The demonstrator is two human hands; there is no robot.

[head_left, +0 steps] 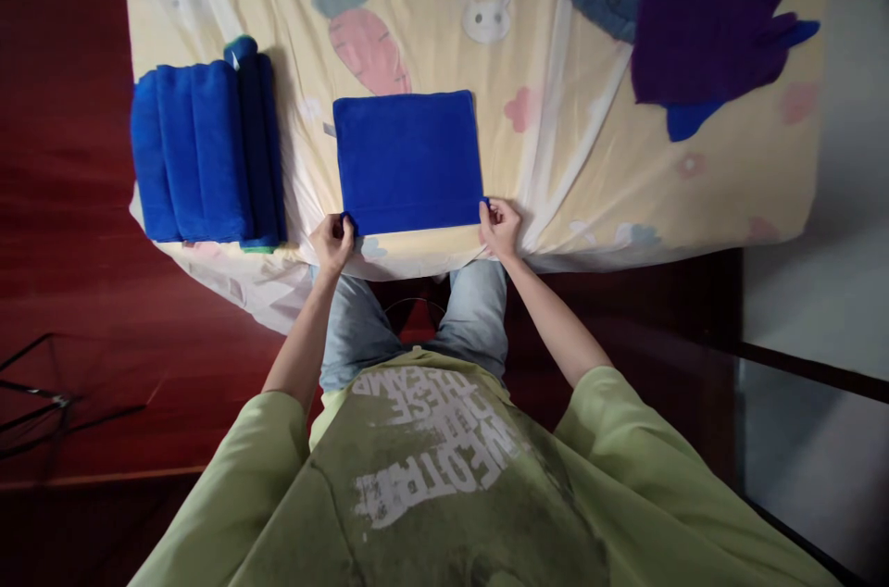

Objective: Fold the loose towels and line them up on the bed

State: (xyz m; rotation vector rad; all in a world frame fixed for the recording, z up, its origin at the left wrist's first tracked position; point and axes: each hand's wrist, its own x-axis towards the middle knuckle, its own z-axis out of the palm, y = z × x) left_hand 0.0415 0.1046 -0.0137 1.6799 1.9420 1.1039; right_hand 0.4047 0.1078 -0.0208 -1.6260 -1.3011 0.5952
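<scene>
A blue towel [408,159] lies flat as a rectangle on the patterned sheet in front of me, with a small pale tag at its left edge. My left hand [332,242] pinches its near left corner. At the near right corner, my right hand [501,226] grips the fabric between thumb and fingers. Both corners look slightly bunched in my fingertips. To the left rests a stack of folded blue towels [198,156], apart from my left hand.
A loose pile with a purple cloth [708,8] on top and blue cloths beneath lies at the far right. The yellow sheet [431,41] covers the bed or table, whose near edge meets my legs. A black metal stand [59,400] is on the floor at left.
</scene>
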